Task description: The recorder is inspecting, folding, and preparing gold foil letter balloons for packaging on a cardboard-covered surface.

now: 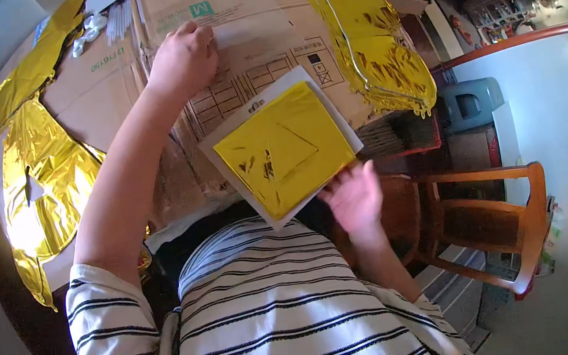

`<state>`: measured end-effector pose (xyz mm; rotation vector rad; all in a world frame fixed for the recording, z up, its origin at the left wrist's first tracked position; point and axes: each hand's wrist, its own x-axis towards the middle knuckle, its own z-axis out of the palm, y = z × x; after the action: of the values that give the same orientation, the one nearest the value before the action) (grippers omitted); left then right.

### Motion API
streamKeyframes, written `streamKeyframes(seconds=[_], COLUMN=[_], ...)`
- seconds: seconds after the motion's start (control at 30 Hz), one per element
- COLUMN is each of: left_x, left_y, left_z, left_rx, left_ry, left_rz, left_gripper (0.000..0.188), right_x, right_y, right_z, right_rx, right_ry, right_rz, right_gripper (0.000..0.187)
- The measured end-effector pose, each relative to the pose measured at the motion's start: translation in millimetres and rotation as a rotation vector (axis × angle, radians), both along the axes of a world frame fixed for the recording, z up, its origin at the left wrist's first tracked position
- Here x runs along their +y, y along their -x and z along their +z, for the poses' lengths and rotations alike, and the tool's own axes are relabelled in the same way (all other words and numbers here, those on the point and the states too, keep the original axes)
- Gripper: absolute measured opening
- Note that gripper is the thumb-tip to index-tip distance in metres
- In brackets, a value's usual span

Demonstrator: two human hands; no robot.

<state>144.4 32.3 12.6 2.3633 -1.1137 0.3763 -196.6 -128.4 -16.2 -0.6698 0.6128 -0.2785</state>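
A flat gold foil packet (287,149) on white backing card, with a hanging slot along its upper edge, lies tilted over the near edge of the cardboard. My right hand (356,199) is at its lower right edge, palm up, thumb apart and fingertips against or just under the rim; I cannot tell how far they reach beneath. Beyond the packet, my left hand (187,59) is closed over the cardboard sheet (259,18), fingers curled down. What it pinches, if anything, is hidden.
Crumpled gold foil (50,181) drapes the left side, and another foil piece (370,37) with a pale cord lies at right. White sticks (119,19) and small white rolls (87,34) sit at far left. A wooden chair (483,213) and a grey-blue bin (472,104) stand at right.
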Motion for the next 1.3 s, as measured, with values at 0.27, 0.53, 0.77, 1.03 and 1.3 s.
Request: streamKeyframes(seconds=[0.27,0.53,0.77,1.03,1.3], left_x=[11,7,5,11,19], left_y=[-5,31,72,67,85], left_z=[-2,19,20,40,48], left_rx=[0.084,0.123,0.161,0.346,0.111], left_ry=[-0.065,-0.255,-0.167,-0.253,-0.301], left_rz=[-0.166,-0.177,-0.294,-0.325,-0.267], left_gripper=[0.013,0.016,0.018,0.011,0.01], right_x=[29,4,-4,12,22], right_y=[-26,16,-13,-30,-36], right_z=[13,40,41,31,16], right_rx=[0.055,0.103,0.137,0.111,0.093], right_ry=[0.191,0.53,0.412,0.446,0.552], right_rz=[0.134,0.086,0.186,-0.059,-0.023], right_gripper=[0.045,0.019,0.04,0.035,0.03])
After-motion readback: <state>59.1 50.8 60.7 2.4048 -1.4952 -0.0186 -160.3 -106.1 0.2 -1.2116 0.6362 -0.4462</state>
